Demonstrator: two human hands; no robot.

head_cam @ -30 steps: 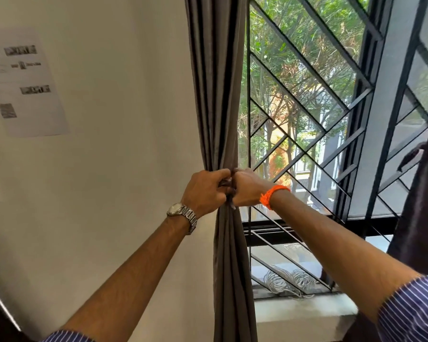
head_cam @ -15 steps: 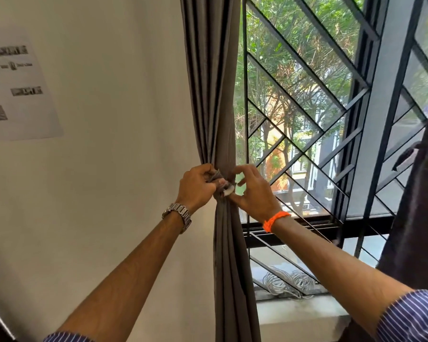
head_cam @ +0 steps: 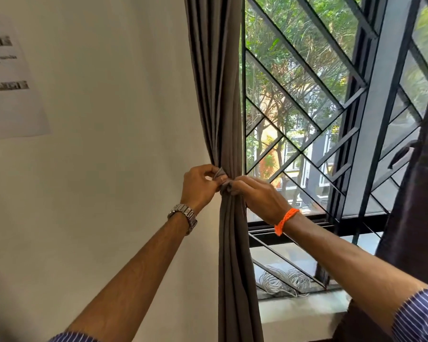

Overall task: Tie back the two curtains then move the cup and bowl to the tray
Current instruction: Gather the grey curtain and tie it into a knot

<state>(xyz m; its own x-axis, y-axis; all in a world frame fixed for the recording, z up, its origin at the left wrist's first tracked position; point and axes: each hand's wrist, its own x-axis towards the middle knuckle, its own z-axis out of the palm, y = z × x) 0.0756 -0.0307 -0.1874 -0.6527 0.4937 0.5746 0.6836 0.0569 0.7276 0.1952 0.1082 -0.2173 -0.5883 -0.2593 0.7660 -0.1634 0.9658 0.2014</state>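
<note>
So the grey curtain (head_cam: 218, 95) is hanging bunched up at the left edge of the window, right where the white wall (head_cam: 109, 169) is meeting the black window grille (head_cam: 307, 82). It's getting cinched into a narrow waist about halfway down, and a matching grey tie (head_cam: 224, 187) is wrapping around it there.

Both hands are working at that spot. The left hand (head_cam: 199, 186) is sitting on the wall side of the curtain, its fingers (head_cam: 209, 169) pinching a little flap of the tie that's sticking up. The right hand (head_cam: 260, 196) is reaching in from the window side, its fingers (head_cam: 242, 181) curling down and clamping on the bunched bit of tie at the front of the curtain. The two hands are nearly touching there. Can't tell how the tie is looping round the back, since the hands are covering it.

Other stuff: a metal watch (head_cam: 184, 214) is sitting on the left wrist, an orange band (head_cam: 286, 219) on the right one, and a blue striped sleeve (head_cam: 420, 314) is showing at the bottom right. A second, darker curtain (head_cam: 420, 193) is hanging at the right edge. A sheet of paper (head_cam: 8, 82) with blurry print is sticking to the wall at far left, and a coil of white cable (head_cam: 282, 282) is lying beyond the grille, just above the window sill (head_cam: 294, 309).
</note>
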